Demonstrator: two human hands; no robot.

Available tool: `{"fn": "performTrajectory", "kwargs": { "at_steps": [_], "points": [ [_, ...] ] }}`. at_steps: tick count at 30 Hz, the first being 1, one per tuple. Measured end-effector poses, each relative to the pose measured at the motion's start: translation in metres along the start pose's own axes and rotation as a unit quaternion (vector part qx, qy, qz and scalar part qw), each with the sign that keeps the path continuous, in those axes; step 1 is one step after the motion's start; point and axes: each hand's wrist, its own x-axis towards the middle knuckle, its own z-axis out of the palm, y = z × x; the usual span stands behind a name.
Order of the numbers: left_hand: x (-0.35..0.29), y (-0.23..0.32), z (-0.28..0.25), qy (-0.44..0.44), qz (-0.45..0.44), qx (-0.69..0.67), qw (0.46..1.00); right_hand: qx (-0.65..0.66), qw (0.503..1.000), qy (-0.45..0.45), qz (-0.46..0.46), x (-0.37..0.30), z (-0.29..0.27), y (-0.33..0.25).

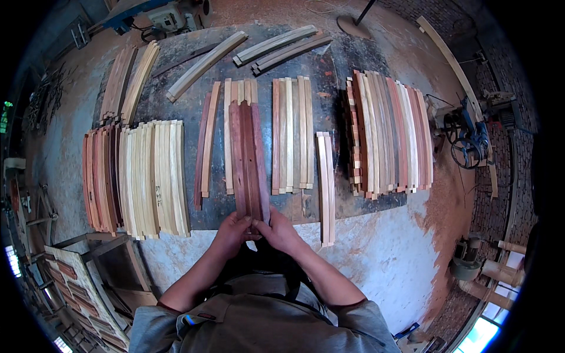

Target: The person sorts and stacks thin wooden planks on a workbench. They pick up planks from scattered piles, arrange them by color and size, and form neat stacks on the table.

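A few long, dark reddish wooden strips lie side by side in front of me, pointing away. My left hand is closed around their near ends from the left, and my right hand grips them from the right; the thumbs almost meet on top. The far ends overlap paler strips on the dark table. Left of the held strips lie a reddish strip and a light brown strip. To their right is a row of pale strips. What the fingers do underneath is hidden.
A tall stack of mixed-colour strips stands at the right. Pale strips and reddish strips are piled at the left. One pale pair overhangs the near table edge. Curved pieces lie at the back, near blue machinery.
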Motion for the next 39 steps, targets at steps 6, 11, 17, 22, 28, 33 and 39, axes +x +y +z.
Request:
{"fn": "performTrajectory", "kwargs": {
  "at_steps": [6, 11, 17, 22, 28, 33, 39],
  "points": [
    [-0.004, 0.006, 0.014, 0.064, 0.015, 0.111, 0.992, -0.092, 0.994, 0.047, 0.023, -0.007, 0.014, 0.000],
    [-0.013, 0.009, 0.018, 0.082, 0.050, 0.095, 0.991, -0.030, 0.990, 0.096, -0.102, 0.003, 0.014, 0.028],
    [-0.012, -0.001, 0.011, 0.067, 0.040, -0.035, 0.996, 0.295, 0.953, 0.049, 0.056, 0.020, 0.010, 0.033],
    [-0.014, 0.004, 0.012, 0.073, 0.039, -0.032, 0.996, 0.357, 0.927, 0.049, 0.101, 0.032, 0.015, 0.022],
    [-0.014, 0.006, 0.010, 0.081, 0.038, -0.011, 0.996, 0.432, 0.891, -0.011, 0.136, 0.036, 0.007, 0.021],
    [-0.021, 0.005, 0.004, 0.072, 0.022, -0.007, 0.997, 0.476, 0.870, -0.063, 0.116, 0.048, 0.009, 0.044],
    [-0.025, 0.003, -0.006, 0.044, 0.097, 0.077, 0.991, 0.528, 0.836, -0.056, 0.140, 0.064, 0.029, 0.032]
  ]
}}
